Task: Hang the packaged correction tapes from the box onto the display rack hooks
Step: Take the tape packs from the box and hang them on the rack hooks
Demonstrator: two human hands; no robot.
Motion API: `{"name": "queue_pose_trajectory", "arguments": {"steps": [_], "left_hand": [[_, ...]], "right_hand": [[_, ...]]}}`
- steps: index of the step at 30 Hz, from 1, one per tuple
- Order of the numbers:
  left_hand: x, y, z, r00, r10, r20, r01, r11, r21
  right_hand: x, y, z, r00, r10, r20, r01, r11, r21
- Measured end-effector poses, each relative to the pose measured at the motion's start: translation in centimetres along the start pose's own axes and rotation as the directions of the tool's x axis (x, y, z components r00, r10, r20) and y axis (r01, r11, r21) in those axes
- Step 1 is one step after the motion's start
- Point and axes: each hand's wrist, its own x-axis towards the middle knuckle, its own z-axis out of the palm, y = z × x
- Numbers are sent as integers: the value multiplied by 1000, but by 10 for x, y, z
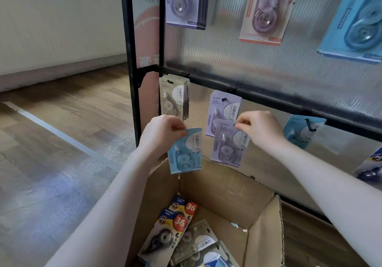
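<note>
We hold two packs above the open cardboard box (227, 186), one in each grip. Our right hand (258, 129) pinches the top corner of a purple pack (227, 144), just below the hook (223, 99) where a matching purple pack (222, 109) already hangs. Pinching at the top likely leaves the hanging hole free to slide onto that hook. Our left hand (163, 134) has its fingers curled around the top of a blue pack (185, 151), kept low and to the side, we judge, so it waits its turn; its match, a hanging blue pack (299, 131), sits further right on the rack (268, 99). More packs (186, 235) remain in the box, so much of the job is left.
</note>
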Motion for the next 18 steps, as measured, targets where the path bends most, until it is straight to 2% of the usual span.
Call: {"name": "queue_pose_trajectory", "arguments": {"steps": [7,18], "left_hand": [[2,-14,-8,1000,-21,-11,21,1000,19],[3,-28,-10,999,-47,-12,47,999,19]], "right_hand": [[35,-7,-2,993,6,-117,1,998,62],[64,-13,12,984,44,-173,-36,998,51]]}}
